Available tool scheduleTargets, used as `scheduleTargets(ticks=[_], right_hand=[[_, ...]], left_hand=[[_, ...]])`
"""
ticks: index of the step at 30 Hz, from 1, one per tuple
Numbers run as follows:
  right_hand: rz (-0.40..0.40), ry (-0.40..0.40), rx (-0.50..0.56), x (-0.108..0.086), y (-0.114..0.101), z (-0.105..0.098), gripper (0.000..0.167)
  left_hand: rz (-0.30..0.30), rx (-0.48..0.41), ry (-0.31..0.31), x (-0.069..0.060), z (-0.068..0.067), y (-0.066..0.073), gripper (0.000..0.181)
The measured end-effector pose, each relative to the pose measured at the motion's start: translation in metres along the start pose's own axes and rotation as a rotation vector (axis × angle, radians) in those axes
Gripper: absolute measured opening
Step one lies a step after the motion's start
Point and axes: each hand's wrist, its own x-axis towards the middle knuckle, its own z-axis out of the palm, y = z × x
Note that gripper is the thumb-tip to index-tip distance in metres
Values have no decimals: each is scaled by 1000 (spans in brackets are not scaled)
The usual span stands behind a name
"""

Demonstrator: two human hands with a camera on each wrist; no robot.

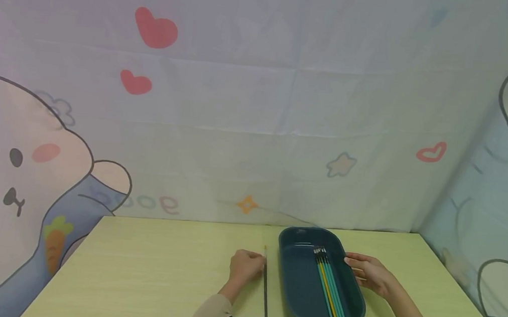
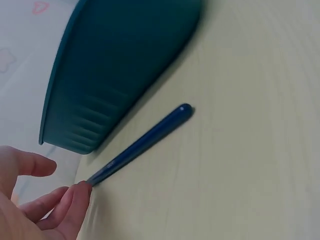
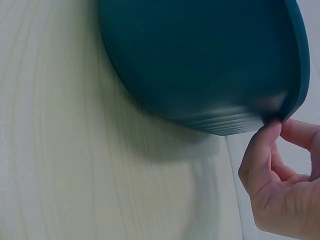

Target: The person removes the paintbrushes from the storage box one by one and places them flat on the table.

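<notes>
A person's left hand meets a slim, dark-handled paintbrush on a pale wood-grain desk, just left of a deep blue tray. The left wrist view shows the fingertips against the narrow part of the handle, with the thumb standing apart from both fingers and brush. The paintbrush lies beside the tray without touching it, roughly along its long side, its rounded handle end level with the tray's near end. To the right of the tray, the right hand pinches its rim between thumb and finger, on the far half of that side. Inside the tray, right of its middle, teal-handled brushes and a yellow-handled brush lie side by side, their dark heads toward its far end. Light sleeves reach in from the near side of the tray. Beyond the tray hangs a pale printed cloth, with red hearts up to the tray's left and an orange star lower down.
</notes>
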Motion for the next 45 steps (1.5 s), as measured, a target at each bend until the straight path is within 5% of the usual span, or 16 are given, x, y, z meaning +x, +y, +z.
scheduleTargets(ticks=[22, 45], right_hand=[[9, 9, 3, 0, -1, 1, 67], [8, 8, 4, 0, -2, 0, 64]], left_hand=[[-106, -329, -126, -8, -5, 20, 32], [-84, -385, -154, -4, -3, 42, 37]])
